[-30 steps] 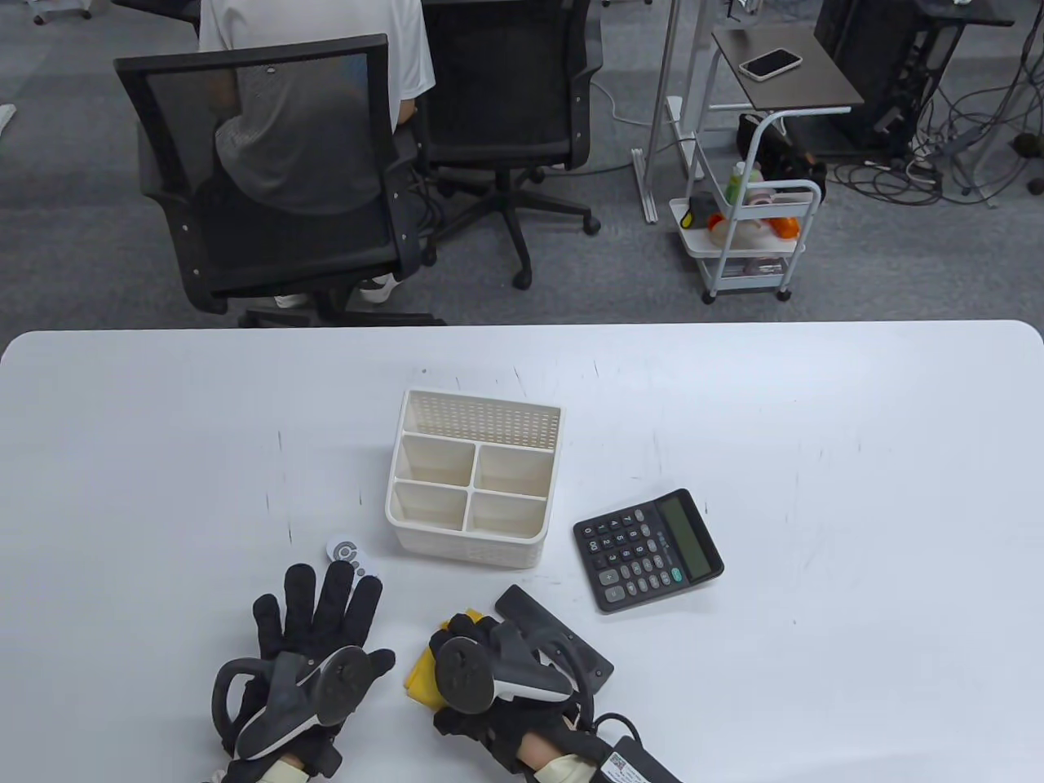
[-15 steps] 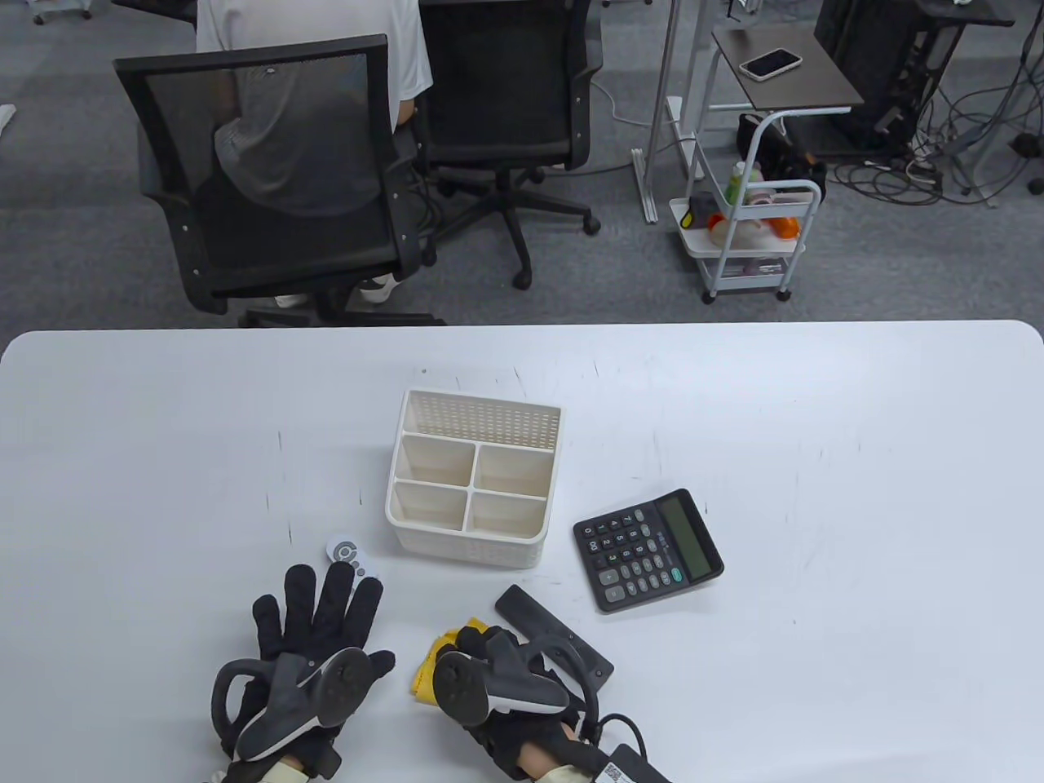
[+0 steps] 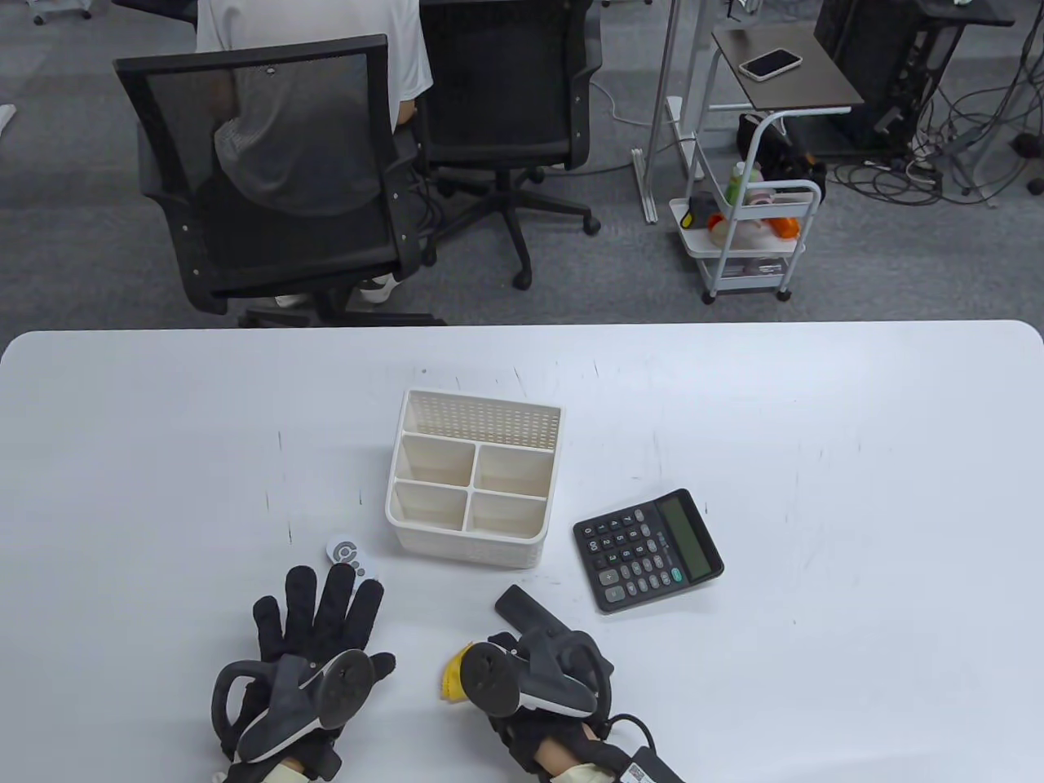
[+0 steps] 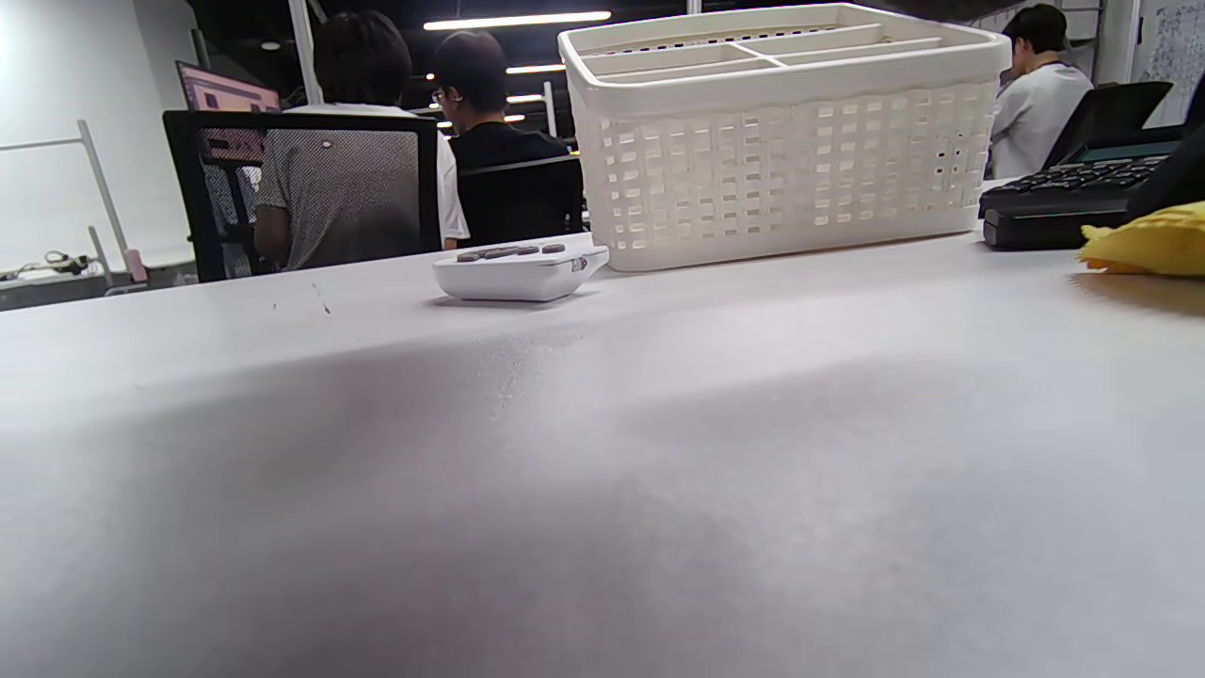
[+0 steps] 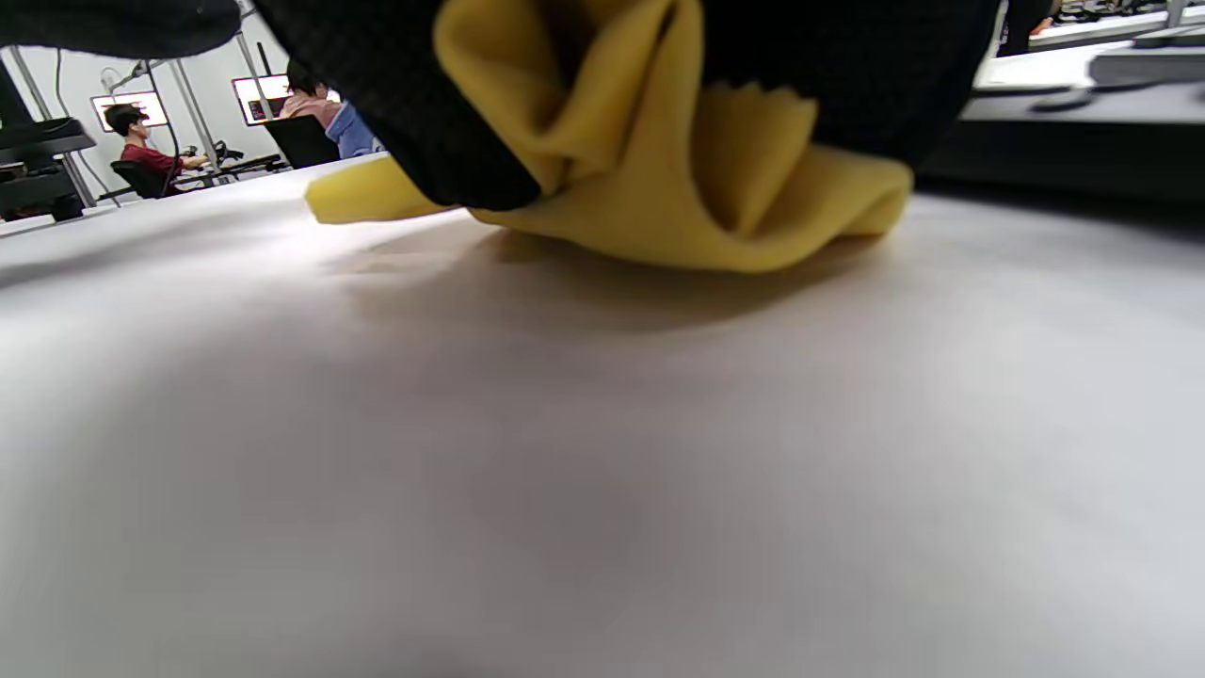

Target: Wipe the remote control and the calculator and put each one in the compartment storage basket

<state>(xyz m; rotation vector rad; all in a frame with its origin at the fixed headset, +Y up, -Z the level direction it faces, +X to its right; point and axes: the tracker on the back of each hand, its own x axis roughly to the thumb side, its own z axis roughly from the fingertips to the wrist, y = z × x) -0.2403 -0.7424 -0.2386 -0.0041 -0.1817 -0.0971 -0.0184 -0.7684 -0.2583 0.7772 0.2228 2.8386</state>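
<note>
The right hand (image 3: 530, 677) has gathered the yellow cloth (image 3: 453, 675) into a bunch in its curled fingers beside the black remote control (image 3: 522, 608); the left hand (image 3: 314, 628) stays flat and wide; calculator (image 3: 648, 549) and basket (image 3: 469, 477) untouched, so wiping seems about to start

- Left hand (image 3: 314, 620) in black sensor glove: palm down, fingers straight and spread flat on the white counter (image 3: 816, 489), grey tracker strapped to its back.
- Right hand (image 3: 530, 681) in black sensor glove: fingers curled, gripping a bunched yellow cloth (image 5: 659, 169) against the counter.
</note>
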